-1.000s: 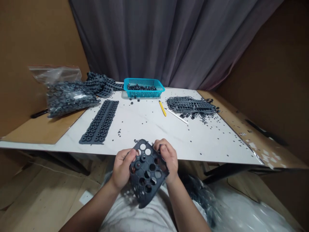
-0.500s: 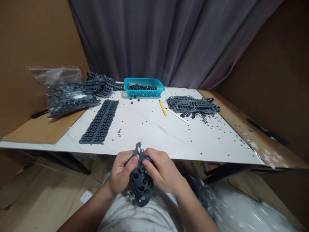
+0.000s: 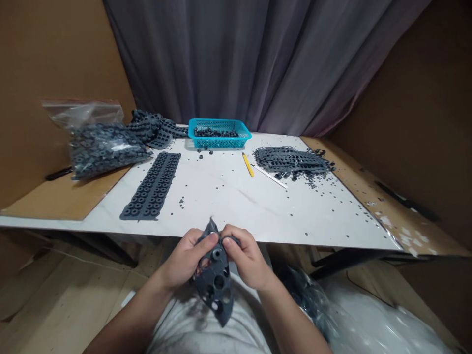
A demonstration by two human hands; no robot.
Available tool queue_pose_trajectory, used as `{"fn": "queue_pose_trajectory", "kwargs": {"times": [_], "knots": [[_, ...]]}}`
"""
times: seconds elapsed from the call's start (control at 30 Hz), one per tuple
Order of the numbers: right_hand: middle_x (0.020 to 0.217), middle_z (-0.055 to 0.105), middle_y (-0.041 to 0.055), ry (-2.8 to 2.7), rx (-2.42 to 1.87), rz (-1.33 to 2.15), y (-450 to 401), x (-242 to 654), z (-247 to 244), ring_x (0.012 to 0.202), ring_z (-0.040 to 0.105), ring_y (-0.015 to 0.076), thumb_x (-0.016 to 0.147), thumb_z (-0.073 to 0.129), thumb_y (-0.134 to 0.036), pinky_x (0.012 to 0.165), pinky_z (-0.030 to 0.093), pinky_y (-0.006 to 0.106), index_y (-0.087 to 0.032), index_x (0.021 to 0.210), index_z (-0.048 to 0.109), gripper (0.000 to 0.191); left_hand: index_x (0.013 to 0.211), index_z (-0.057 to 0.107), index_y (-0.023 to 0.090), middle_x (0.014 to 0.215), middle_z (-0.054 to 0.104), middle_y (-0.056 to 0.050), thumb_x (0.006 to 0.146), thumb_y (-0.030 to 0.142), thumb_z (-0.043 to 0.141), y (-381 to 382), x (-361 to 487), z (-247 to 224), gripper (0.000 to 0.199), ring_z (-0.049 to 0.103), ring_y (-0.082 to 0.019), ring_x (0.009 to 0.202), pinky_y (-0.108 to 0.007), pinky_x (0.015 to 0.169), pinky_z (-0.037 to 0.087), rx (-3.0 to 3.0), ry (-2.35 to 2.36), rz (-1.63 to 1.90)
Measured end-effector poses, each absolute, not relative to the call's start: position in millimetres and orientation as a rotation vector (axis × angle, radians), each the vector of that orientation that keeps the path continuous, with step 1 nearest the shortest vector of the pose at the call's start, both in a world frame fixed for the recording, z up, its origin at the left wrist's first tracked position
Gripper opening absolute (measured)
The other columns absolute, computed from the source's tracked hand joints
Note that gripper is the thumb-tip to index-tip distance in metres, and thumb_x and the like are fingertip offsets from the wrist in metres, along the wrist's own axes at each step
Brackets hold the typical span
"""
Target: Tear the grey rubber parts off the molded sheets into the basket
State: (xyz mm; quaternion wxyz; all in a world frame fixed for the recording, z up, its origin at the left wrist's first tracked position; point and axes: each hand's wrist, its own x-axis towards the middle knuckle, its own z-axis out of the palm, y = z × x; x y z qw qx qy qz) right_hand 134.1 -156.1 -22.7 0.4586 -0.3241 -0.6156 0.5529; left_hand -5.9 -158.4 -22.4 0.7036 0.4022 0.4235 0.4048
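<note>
**Left hand (image 3: 190, 255) and right hand (image 3: 247, 253) clamped on a folded, hole-filled dark sheet (image 3: 208, 285), lower centre of the frame**

A grey-purple curtain (image 3: 202, 59) fills the top of the frame. Below it, a white table (image 3: 258, 216) spans the middle. At upper left sits a clear zip bag (image 3: 106, 147) packed with small dark pieces. Left of centre, a flat dark strip (image 3: 151, 187) lies on the tabletop, studded with rows of rings. Toward the right, perforated strips (image 3: 291, 160) lie in a low pile. At upper centre stands a turquoise basket (image 3: 221, 143) holding more dark pieces.

Both bare hands meet close together by the table's near edge, thumbs uppermost, fingers curled beneath. Each is closed on the upper part of the sheet, whose lower end hangs to a point above the person's lap. The step in hand looks like bending and working the sheet between the fingertips. Further work here would call for a firm pinch on either side, with the thumbs pressing near a hole; whether a piece is coming loose, I cannot tell.

A thin white stick (image 3: 271, 177) and a short yellow tool (image 3: 248, 165) lie right of centre, both out of the hands. One raised ring (image 3: 217, 253) shows in the sheet, between the thumbs and just below them. Tiny dark specks (image 3: 181, 200) dot the tabletop.
</note>
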Motion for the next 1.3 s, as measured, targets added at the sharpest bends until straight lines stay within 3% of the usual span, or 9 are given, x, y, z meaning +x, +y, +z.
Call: {"fn": "queue_pose_trajectory", "kwargs": {"times": [0.1,0.27,0.4,0.5,0.63,0.87,1.07,1.2,1.3], "knots": [[0.048,0.029,-0.0078,-0.976,-0.739,1.468,-157.3,116.2,-30.2,0.041,0.023,0.0070,0.081,0.049,-0.046,0.039,0.020,0.020,-0.020,0.063,0.038,0.033,0.046,0.047,0.016,0.029,0.036,0.008,0.058,0.052,0.070,-161.2,7.0,-22.9,0.044,0.024,-0.003,0.023,-0.016,0.027,0.018,0.524,0.929,1.058],[0.052,0.020,-0.0079,-0.648,-0.635,1.378,-149.3,102.5,-23.9,0.042,0.014,0.0075,0.084,0.045,-0.041,0.038,0.016,0.019,-0.021,0.059,0.026,0.037,0.056,0.053,0.016,0.046,0.058,0.001,0.062,0.041,0.067,-158.3,20.5,-17.5,0.030,0.052,-0.011,0.038,-0.019,0.036,0.038,0.141,0.871,1.151],[0.053,0.027,-0.0060,-0.953,-0.597,1.164,-142.0,126.8,-23.8,0.046,0.023,0.0092,0.088,0.040,-0.037,0.045,0.022,0.022,-0.020,0.061,0.034,0.032,0.055,0.054,0.016,0.040,0.050,0.004,0.062,0.044,0.068,-155.2,16.0,-22.2,0.032,0.044,-0.009,0.034,-0.018,0.034,0.033,0.368,1.070,1.320],[0.057,0.035,-0.0038,-1.364,-0.754,0.882,-143.9,153.4,-18.3,0.051,0.032,0.0104,0.090,0.039,-0.029,0.050,0.026,0.024,-0.020,0.068,0.042,0.024,0.045,0.043,0.017,0.034,0.037,0.007,0.071,0.045,0.061,-156.9,6.7,-27.6,0.042,0.033,-0.006,0.030,-0.018,0.032,0.023,0.743,1.237,1.381],[0.065,0.046,-0.0005,-2.026,-0.967,0.666,-150.7,163.3,-2.8,0.058,0.042,0.0118,0.088,0.041,-0.022,0.056,0.030,0.025,-0.019,0.076,0.046,0.014,0.042,0.035,0.018,0.037,0.036,0.005,0.083,0.037,0.050,-162.5,1.4,-23.9,0.047,0.033,-0.006,0.036,-0.020,0.038,0.026,1.229,1.337,1.357],[0.071,0.048,0.0014,-2.215,-0.918,0.794,-148.8,143.7,-3.6,0.062,0.045,0.0138,0.090,0.033,-0.027,0.059,0.034,0.025,-0.019,0.080,0.042,0.016,0.047,0.035,0.018,0.045,0.035,0.005,0.086,0.027,0.046,-162.2,5.5,-16.8,0.042,0.033,-0.007,0.043,-0.021,0.043,0.028,1.573,1.356,1.351],[0.063,0.044,-0.0021,-2.078,-0.864,0.920,-148.1,144.2,-5.7,0.056,0.041,0.0108,0.089,0.043,-0.027,0.056,0.033,0.023,-0.019,0.069,0.042,0.022,0.046,0.038,0.017,0.042,0.037,0.005,0.085,0.040,0.047,-160.8,3.3,-22.2,0.046,0.033,-0.007,0.040,-0.020,0.040,0.027,1.321,1.205,1.239],[0.061,0.046,-0.0014,-1.786,-0.765,1.168,-150.8,140.2,-10.7,0.058,0.045,0.0110,0.091,0.038,-0.027,0.059,0.036,0.023,-0.018,0.068,0.049,0.028,0.048,0.040,0.017,0.037,0.033,0.008,0.074,0.052,0.058,-160.5,10.9,-16.7,0.047,0.026,-0.003,0.031,-0.016,0.032,0.020,0.900,1.037,1.130],[0.057,0.041,-0.0032,-1.383,-0.776,1.306,-153.0,129.7,-19.1,0.053,0.038,0.0098,0.088,0.045,-0.037,0.053,0.033,0.022,-0.018,0.064,0.046,0.031,0.048,0.040,0.017,0.032,0.028,0.011,0.060,0.054,0.070,-160.5,20.0,-10.3,0.048,0.019,-0.001,0.027,-0.014,0.027,0.016,0.589,0.968,1.183]]}}
